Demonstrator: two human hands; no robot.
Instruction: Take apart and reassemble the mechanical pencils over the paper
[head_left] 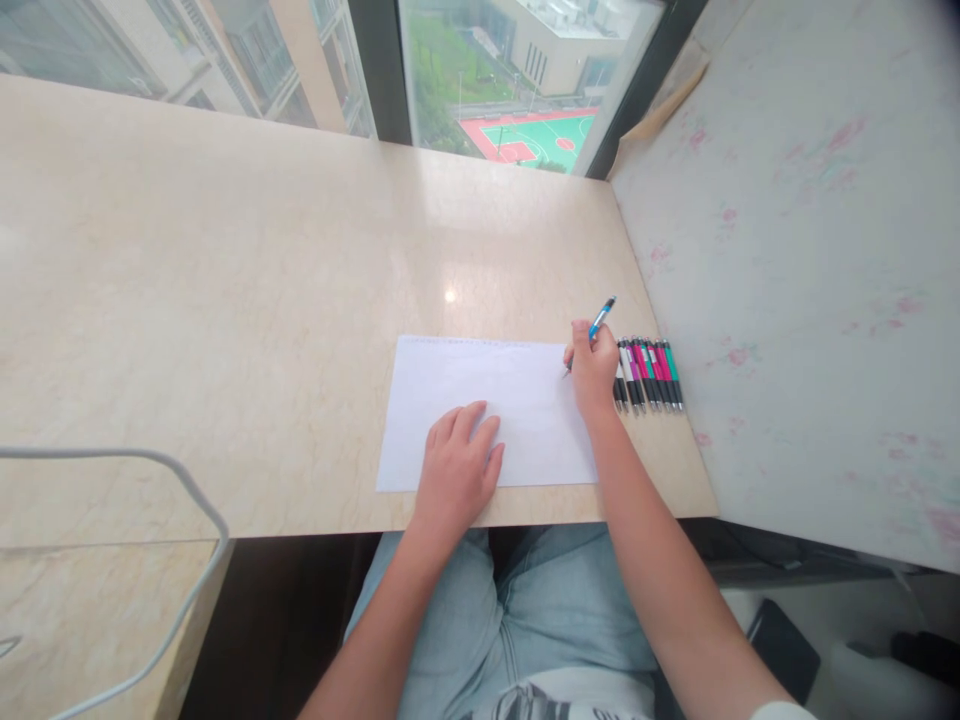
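Observation:
A white sheet of paper point(450, 380) lies flat near the front edge of the stone-look desk point(225, 300). My left hand point(461, 455) rests on its lower middle, fingers spread and holding nothing. Over the sheet's upper right side, my right hand point(592, 365) is closed around a blue pen point(602, 315), its tip pointing down and left by the paper. A faint row of small marks runs along the sheet's top edge. Just right of my right hand, several pens point(651, 375) in white, purple, pink and green lie side by side; the hand hides part of that row.
A papered wall point(810, 280) with a pink flower pattern bounds the desk on the right. Windows point(510, 80) stand behind the far edge. A grey cable point(187, 480) loops over the front left corner. My legs point(495, 620) are under the desk.

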